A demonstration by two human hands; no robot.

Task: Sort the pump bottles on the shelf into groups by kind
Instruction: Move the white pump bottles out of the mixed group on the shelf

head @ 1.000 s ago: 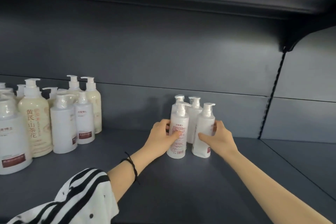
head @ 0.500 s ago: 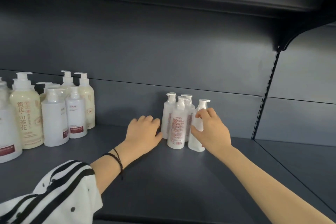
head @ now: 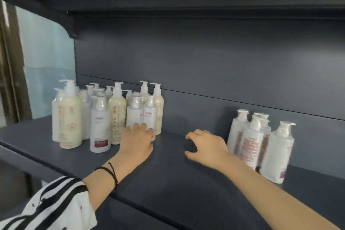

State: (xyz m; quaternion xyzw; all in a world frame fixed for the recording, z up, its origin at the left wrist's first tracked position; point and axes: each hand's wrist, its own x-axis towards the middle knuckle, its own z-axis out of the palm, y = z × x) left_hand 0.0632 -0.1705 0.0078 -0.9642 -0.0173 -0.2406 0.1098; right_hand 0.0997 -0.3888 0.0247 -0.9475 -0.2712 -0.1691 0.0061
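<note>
Head view: left hand [head: 137, 143], fingers straight, touches the upright left bottles [head: 115, 112] at ten o'clock. Right hand [head: 207, 147] loose, empty, beside upright right bottles [head: 250, 142].

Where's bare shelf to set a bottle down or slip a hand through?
Widest bare shelf lies between the mixed cluster and the red-print group, where the left hand and right hand are. The front strip is bare too. The mixed cluster is packed tight.

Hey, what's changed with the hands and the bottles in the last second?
Both hands let go of the four small red-printed bottles. The left hand moved left to the mixed bottle cluster, reaching a white bottle; the right hand withdrew, holding nothing. The four bottles stayed grouped upright.
</note>
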